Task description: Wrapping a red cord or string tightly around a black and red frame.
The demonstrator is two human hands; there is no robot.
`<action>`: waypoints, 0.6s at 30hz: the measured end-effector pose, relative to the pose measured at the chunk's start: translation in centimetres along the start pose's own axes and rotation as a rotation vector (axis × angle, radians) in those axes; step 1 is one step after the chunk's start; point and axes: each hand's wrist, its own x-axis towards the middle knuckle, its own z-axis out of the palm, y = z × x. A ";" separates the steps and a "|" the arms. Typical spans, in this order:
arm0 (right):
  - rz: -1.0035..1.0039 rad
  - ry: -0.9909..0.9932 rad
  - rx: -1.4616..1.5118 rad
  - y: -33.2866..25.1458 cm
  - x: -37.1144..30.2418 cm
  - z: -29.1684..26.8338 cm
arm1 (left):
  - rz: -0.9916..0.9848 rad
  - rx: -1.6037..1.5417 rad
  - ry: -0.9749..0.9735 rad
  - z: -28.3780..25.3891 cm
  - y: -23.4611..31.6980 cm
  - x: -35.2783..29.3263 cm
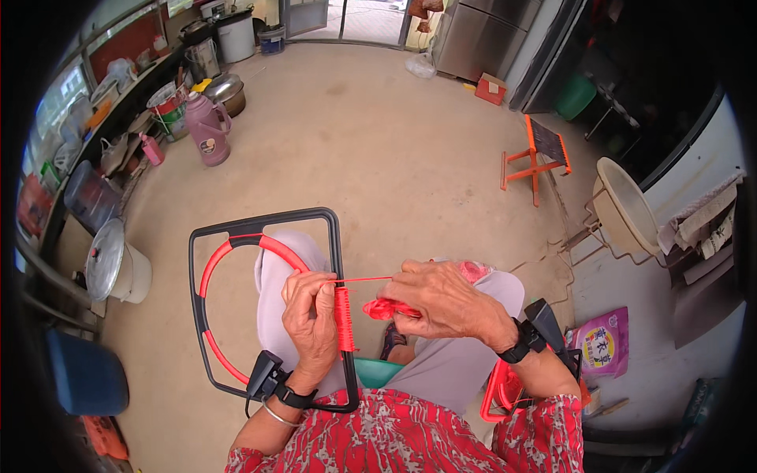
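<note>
A black rounded-corner frame (263,221) with a red-and-black ring (211,268) inside it rests over my left thigh. Red cord (344,319) is wound in tight turns along the frame's right bar. My left hand (311,315) is closed round that bar at the top of the winding, fingers pinching where the cord leaves it. A strand runs taut across to my right hand (441,296). That hand is closed on a loose bundle of red cord (386,309), held over my right knee and apart from the frame. The palm side of each hand is hidden.
A folding stool (544,154) with orange legs stands ahead right, near a basin (625,206) on a wire stand. At left are a pink thermos (206,130), a lidded white bucket (118,264) and a blue container (87,374). A red frame (498,392) lies by my right hip.
</note>
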 end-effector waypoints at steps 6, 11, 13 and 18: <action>0.094 0.100 -0.099 3.5 1.2 9.3 | -0.007 0.126 -0.049 0.3 -0.2 1.0; 0.353 0.588 0.338 3.5 6.5 12.0 | 0.077 0.206 -0.015 1.5 -1.1 0.9; 0.361 0.558 1.152 3.3 7.4 14.0 | 0.072 0.241 0.008 1.5 -1.1 1.1; 0.346 0.537 1.562 2.6 7.1 14.2 | 0.121 0.321 -0.036 0.9 -1.0 1.7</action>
